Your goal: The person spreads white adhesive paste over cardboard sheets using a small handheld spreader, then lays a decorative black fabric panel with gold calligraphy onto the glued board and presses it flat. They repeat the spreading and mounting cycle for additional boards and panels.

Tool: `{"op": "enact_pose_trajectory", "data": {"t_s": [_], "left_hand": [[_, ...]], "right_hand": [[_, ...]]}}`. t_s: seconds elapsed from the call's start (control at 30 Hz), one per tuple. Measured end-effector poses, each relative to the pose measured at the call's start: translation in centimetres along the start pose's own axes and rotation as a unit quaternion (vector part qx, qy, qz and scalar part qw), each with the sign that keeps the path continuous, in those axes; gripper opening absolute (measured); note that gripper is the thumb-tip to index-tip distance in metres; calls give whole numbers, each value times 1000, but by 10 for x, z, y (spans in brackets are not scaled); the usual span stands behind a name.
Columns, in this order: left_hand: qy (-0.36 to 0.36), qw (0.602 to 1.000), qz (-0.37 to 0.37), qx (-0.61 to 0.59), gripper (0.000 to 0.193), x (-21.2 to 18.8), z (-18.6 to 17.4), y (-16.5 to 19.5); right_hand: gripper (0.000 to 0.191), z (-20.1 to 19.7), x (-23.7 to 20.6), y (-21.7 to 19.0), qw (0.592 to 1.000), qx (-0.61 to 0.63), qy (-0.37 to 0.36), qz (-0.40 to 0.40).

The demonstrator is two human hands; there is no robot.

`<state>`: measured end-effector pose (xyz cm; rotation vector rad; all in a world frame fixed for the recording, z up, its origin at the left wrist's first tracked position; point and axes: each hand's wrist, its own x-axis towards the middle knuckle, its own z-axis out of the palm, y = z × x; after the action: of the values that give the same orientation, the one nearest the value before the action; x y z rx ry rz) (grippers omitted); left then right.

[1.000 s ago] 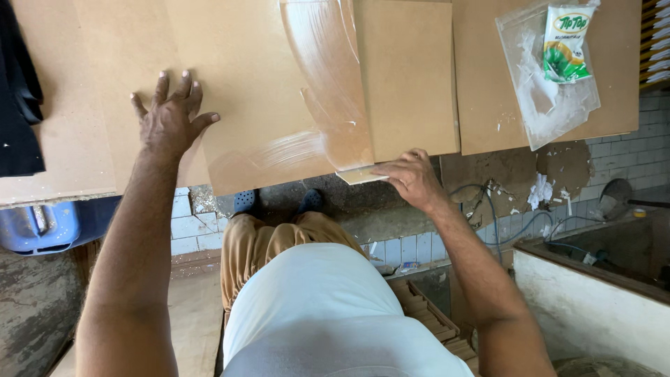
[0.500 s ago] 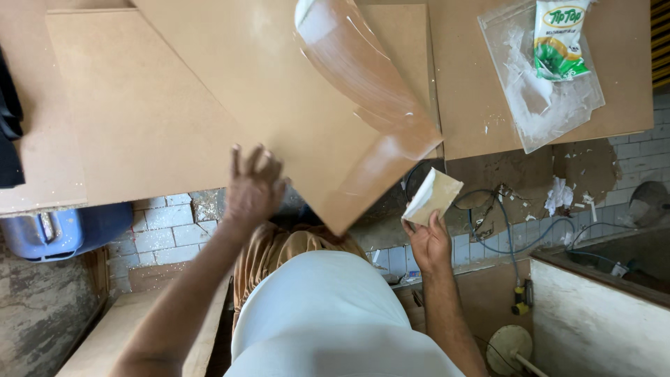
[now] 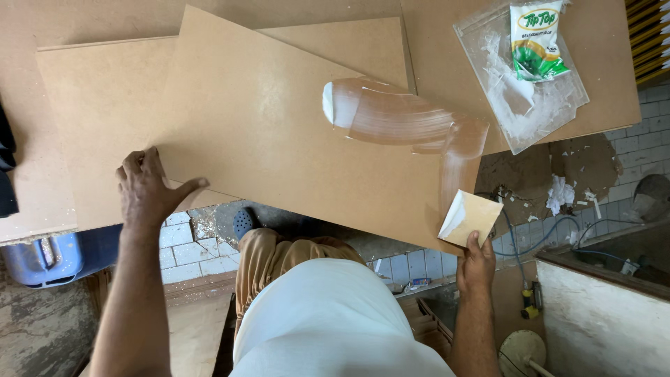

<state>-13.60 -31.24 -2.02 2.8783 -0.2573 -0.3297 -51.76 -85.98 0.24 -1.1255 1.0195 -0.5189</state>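
Big brown table [image 3: 42, 84] up top with a couple of fiberboard sheets stacked on it, and the top board [image 3: 279, 139] sits skewed across the lower board [image 3: 91, 105], its near edge hanging out past the table over the tiled floor [image 3: 188, 244]. The left hand [image 3: 148, 188] is clamped on that overhanging near-left corner, thumb hooked along the edge. There's a wide streak of white glue [image 3: 398, 119] smeared across the right part of the board, running down toward the near right corner. Off to the far right lies a clear plastic sheet [image 3: 551, 105] with glue residue and a green-and-white glue pouch [image 3: 536, 38] on top. The right hand [image 3: 477, 265] is pinching a little square card scraper [image 3: 469, 218] by its bottom edge, white glue on one corner, held just off the board's near corner. Honestly, with that much board hanging off, one hard push with the scraper could probably swing or tip it, and the wet glue looks like it could run over the edge onto the floor.
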Motion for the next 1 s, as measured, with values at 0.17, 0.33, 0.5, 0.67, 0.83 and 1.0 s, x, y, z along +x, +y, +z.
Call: {"op": "enact_pose_trajectory", "data": {"t_s": [0.17, 0.33, 0.5, 0.67, 0.83, 1.0], "left_hand": [[-68, 996, -58, -22, 131, -27, -19, -47], [-93, 975, -197, -45, 113, -39, -37, -89], [-104, 969, -222, -35, 119, -37, -45, -111], [-97, 965, -241, -24, 120, -39, -44, -115], [-75, 971, -227, -11, 114, -51, -38, -119], [-39, 978, -203, -6, 109, -56, -36, -121]], "right_hand": [[47, 35, 50, -3, 997, -46, -51, -37], [49, 109, 102, -6, 981, -53, -164, -89], [47, 169, 118, -13, 964, -58, -231, -121], [48, 186, 113, -9, 963, -54, -245, -100], [47, 183, 103, -3, 964, -68, -243, -85], [46, 180, 103, -5, 964, -43, -256, -60]]}}
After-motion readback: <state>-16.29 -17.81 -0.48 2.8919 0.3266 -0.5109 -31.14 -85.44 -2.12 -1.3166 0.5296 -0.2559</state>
